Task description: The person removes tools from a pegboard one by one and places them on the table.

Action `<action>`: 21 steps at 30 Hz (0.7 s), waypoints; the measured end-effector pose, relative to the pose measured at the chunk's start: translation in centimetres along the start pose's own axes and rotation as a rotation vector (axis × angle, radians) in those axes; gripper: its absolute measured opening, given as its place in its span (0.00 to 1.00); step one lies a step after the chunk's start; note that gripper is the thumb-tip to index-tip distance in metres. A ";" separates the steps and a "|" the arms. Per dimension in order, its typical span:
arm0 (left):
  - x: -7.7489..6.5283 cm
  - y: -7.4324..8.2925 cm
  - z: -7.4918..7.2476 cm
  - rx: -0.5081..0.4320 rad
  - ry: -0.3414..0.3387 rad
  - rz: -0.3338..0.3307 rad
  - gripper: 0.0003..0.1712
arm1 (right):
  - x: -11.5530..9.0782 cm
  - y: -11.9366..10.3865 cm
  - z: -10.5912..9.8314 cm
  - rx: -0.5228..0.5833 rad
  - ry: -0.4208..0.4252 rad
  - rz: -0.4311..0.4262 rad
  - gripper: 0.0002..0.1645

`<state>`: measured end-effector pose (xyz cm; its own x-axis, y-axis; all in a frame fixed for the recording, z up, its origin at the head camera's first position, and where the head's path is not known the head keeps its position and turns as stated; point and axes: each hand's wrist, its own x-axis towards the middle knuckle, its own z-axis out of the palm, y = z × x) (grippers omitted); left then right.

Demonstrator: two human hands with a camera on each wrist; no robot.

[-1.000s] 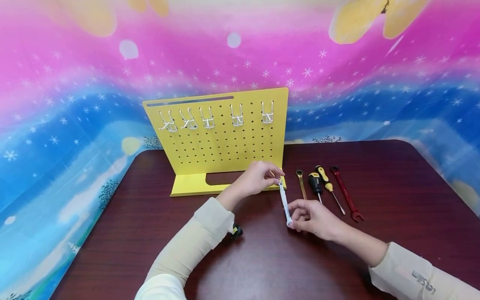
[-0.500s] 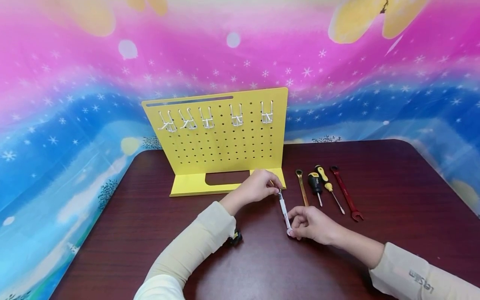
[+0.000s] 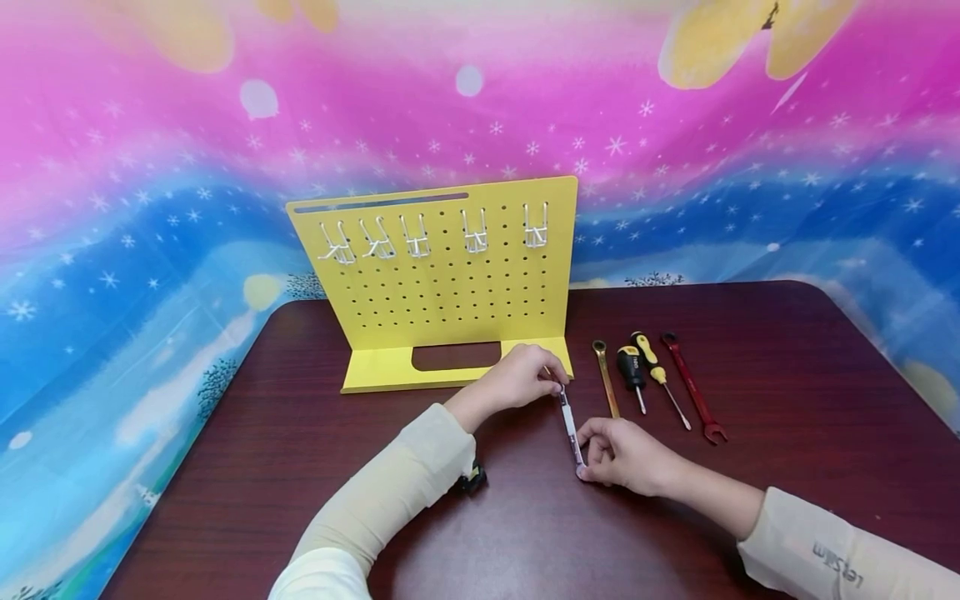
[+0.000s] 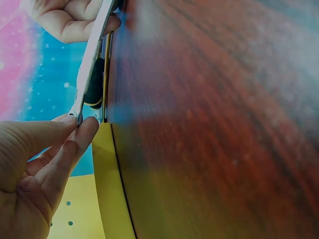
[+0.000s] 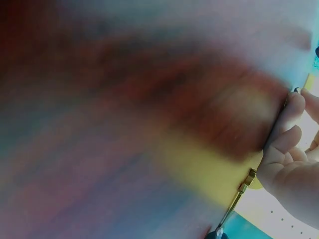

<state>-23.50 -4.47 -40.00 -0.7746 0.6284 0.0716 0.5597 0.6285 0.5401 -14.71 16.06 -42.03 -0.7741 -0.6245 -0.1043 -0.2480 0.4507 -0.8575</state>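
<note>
A silver wrench (image 3: pixel 569 423) slants between the two hands, close over the dark table. My left hand (image 3: pixel 521 377) pinches its far end between thumb and fingertips, just in front of the yellow pegboard's base. At the near end, my right hand (image 3: pixel 628 454) pinches the wrench with thumb and index finger. The left wrist view shows the wrench's shaft (image 4: pixel 92 55) running up from the left thumb and fingertip (image 4: pixel 87 127) toward the other hand. In the right wrist view the right hand (image 5: pixel 294 159) hides most of the wrench.
The yellow pegboard (image 3: pixel 450 292) with several white hooks stands at the back. Right of the hands lie a gold wrench (image 3: pixel 606 379), a stubby black screwdriver (image 3: pixel 631 367), a yellow-black screwdriver (image 3: pixel 649 354) and a red wrench (image 3: pixel 690 379). A small black-yellow object (image 3: pixel 473 478) shows beside the left sleeve.
Both hands have moved the silver wrench lower and a little nearer to me, keeping their pinch at its two ends. The other tools and the pegboard stay where they were.
</note>
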 end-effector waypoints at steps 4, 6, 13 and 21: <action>0.1 0.0 -0.1 -0.001 -0.008 0.006 0.05 | 0.0 -0.1 -0.1 -0.079 0.023 -0.010 0.15; 0.1 0.1 -0.1 -0.002 -0.009 0.004 0.05 | 0.1 -0.2 -0.1 -0.099 0.026 -0.013 0.15; 0.1 0.0 -0.1 0.005 -0.017 -0.001 0.06 | 0.2 -0.4 0.0 -0.174 0.045 0.006 0.16; 0.2 0.0 0.1 0.012 -0.028 0.004 0.06 | 0.3 -0.5 0.3 -0.239 0.084 0.007 0.17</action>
<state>-23.66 -4.29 -40.08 -0.7639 0.6434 0.0500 0.5665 0.6315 0.5293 -14.61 15.49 -41.83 -0.8195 -0.5700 -0.0588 -0.3655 0.5990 -0.7124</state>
